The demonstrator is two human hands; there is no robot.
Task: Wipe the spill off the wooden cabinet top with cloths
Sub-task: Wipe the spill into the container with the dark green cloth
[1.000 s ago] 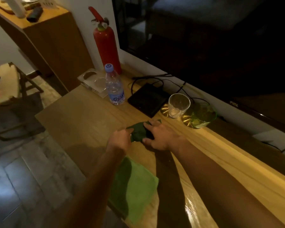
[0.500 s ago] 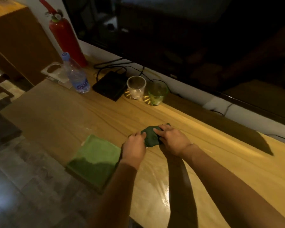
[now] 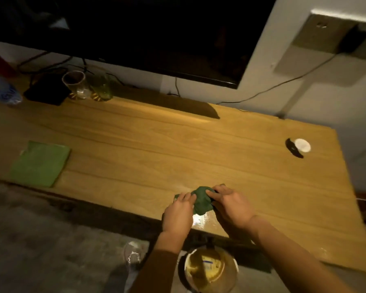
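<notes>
A dark green cloth [image 3: 202,200], bunched into a soft crumpled wad, sits on the wooden worktop [image 3: 178,144] near its front edge, pinched between the two hands. The left hand [image 3: 179,212] lies on the cloth's left side with its fingers [image 3: 186,197] curled down over the fabric, and the right hand [image 3: 230,206] covers the right side, its fingers [image 3: 215,192] pressed into the wad; both hands are closed on the cloth, which bulges up between them. Just in front of the cloth, at the worktop's front edge, a wet glossy patch [image 3: 203,220] catches the light. The worktop is a smooth, pale brown board with long dark grain lines running along its length. Well to the left, a second, lighter green cloth [image 3: 40,163] lies folded flat into a neat square near the front edge. At the back left stand a clear glass tumbler [image 3: 75,84] and a green glass [image 3: 101,87] side by side; their contents cannot be made out. Beside them lies a flat black box [image 3: 47,92], and a blurred plastic bottle [image 3: 2,92] sits at the far left. Near the right end lies a small white round disc [image 3: 302,145]. Below the worktop edge, on the floor, stands a round container [image 3: 209,269] with a yellowish inside.
</notes>
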